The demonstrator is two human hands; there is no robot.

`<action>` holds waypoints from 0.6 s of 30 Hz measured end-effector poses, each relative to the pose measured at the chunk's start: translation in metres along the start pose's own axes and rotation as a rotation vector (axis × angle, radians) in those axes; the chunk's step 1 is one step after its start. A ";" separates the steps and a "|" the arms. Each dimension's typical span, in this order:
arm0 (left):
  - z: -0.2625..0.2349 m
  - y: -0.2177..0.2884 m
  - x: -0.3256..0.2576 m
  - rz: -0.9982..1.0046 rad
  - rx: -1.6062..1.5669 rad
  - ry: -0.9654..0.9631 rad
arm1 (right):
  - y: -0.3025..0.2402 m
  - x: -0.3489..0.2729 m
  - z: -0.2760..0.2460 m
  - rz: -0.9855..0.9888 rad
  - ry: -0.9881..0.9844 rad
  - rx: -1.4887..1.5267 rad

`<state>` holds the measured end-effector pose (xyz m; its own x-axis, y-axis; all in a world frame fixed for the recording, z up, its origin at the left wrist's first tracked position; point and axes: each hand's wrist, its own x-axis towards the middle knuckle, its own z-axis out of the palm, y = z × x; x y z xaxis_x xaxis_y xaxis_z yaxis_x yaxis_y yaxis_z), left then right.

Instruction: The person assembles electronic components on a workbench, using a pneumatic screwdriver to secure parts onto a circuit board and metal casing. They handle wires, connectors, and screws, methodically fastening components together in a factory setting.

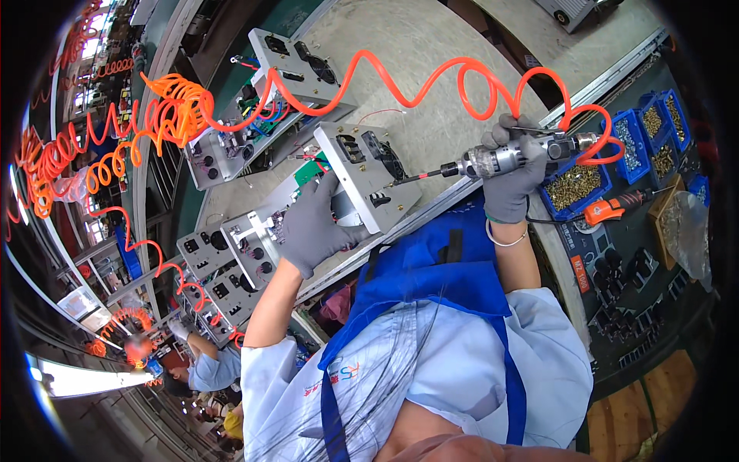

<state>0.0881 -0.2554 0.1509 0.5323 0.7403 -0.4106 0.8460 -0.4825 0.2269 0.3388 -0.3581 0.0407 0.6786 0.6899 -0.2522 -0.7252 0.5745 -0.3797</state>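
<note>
Screwdriving is under way: the right hand [510,179] grips a pneumatic screwdriver [508,158], bit against the grey metal chassis [369,173] near the bench's front edge; the left hand [312,223] clasps that chassis. Driving straight seems next.

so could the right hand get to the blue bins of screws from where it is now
Probably yes, but not freely. The blue bins of screws sit just beside the right hand with nothing between them. However, that hand is wrapped around the pneumatic screwdriver, so it would need to put it down first.

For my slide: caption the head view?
Grey-gloved right hand drives pneumatic screwdriver into grey metal chassis, left hand steadying.
</note>
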 end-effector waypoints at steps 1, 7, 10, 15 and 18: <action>0.003 -0.002 0.001 0.001 0.001 0.023 | 0.001 0.001 0.002 -0.030 0.069 -0.010; 0.018 -0.001 -0.015 -0.005 -0.047 0.212 | 0.011 0.005 -0.006 -0.039 0.081 0.015; 0.020 -0.004 -0.014 0.037 -0.065 0.225 | 0.015 0.010 -0.006 -0.027 0.113 -0.014; 0.029 -0.010 -0.014 0.076 -0.123 0.296 | 0.024 0.021 -0.019 0.028 0.094 0.076; 0.030 -0.016 -0.013 0.090 -0.171 0.293 | 0.027 0.024 -0.023 0.037 0.103 0.084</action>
<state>0.0668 -0.2716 0.1261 0.5699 0.8133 -0.1174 0.7749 -0.4845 0.4059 0.3385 -0.3360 0.0037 0.6564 0.6651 -0.3560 -0.7543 0.5870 -0.2940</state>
